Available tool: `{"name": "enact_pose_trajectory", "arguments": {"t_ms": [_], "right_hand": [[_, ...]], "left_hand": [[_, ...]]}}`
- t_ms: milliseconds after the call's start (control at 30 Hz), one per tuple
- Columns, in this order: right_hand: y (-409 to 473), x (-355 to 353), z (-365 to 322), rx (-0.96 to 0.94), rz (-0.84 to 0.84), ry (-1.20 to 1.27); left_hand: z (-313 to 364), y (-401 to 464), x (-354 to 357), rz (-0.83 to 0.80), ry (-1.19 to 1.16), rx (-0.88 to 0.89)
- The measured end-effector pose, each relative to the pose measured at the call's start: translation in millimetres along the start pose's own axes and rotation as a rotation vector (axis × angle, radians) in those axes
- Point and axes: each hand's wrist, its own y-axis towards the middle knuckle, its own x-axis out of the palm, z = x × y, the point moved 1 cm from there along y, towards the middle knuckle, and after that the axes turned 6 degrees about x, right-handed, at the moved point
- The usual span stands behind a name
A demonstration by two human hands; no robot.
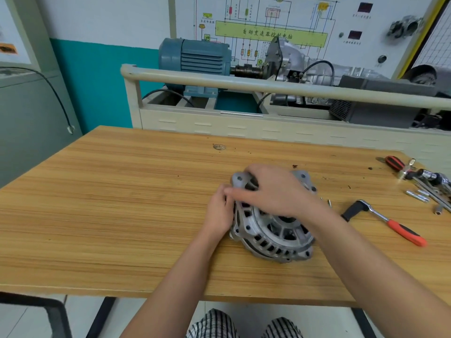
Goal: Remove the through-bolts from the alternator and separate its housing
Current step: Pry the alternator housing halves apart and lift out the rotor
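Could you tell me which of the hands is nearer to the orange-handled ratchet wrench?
The right hand, on top of the grey metal alternator; the left hand is at the alternator's far side from the wrench.

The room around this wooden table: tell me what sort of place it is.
Probably an automotive training workshop: a wiring-diagram board on the wall, a blue electric motor coupled to a gearbox, and a ratchet beside the alternator.

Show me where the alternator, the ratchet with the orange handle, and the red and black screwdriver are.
alternator (273,236), head view, on its slotted silver end housing.
ratchet (405,232), head view, on its orange grip.
screwdriver (394,162), head view, on its red and black handle.
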Motion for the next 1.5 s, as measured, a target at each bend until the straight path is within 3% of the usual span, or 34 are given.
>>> {"name": "enact_pose_trajectory", "arguments": {"t_ms": [133, 200, 333, 533, 700, 1000, 1067, 1167, 1233, 1300, 1333, 1400, 1500], "right_hand": [[-20, 21, -31, -0.264, -0.055, -0.211], [-30, 30, -31, -0.329, 0.038, -0.203], [-39, 31, -19, -0.384, 0.097, -0.127], [-41, 36, -19, -0.483, 0.104, -0.106], [-63, 39, -7, -0.647, 0.082, -0.109], [-96, 48, 58, -0.88, 0.03, -0.009], [-105, 46, 78, -0.831, 0.018, 0.11], [-111, 31, 95, -0.552, 0.106, 0.617], [-104, 15, 102, -0.318, 0.367, 0.935], [-88, 4, 105, -0.032, 0.575, 0.958], [-78, 1, 105, 0.113, 0.578, 0.878], [-61, 6, 107, 0.352, 0.39, 0.697], [-44, 21, 100, 0.433, 0.145, 0.658]], "left_hand": [[6, -12, -2, 0.046, -0.156, 0.018], [11, -16, -2, -0.041, -0.209, -0.027], [12, -14, 0, -0.035, -0.246, -0.105], [14, -6, -7, 0.001, -0.167, -0.104], [13, -7, -10, 0.028, 0.054, 0.05], [18, -7, -12, -0.019, 0.057, 0.05], [18, -7, -11, -0.018, 0.082, 0.046], [17, -5, -8, -0.001, 0.102, 0.024], [17, -6, -6, 0.01, 0.107, 0.01], [18, -6, -6, 0.019, 0.1, 0.006], [18, -6, -6, 0.02, 0.096, 0.005], [19, -7, -7, 0.018, 0.087, 0.008], [18, -7, -8, 0.01, 0.06, -0.006]]}}
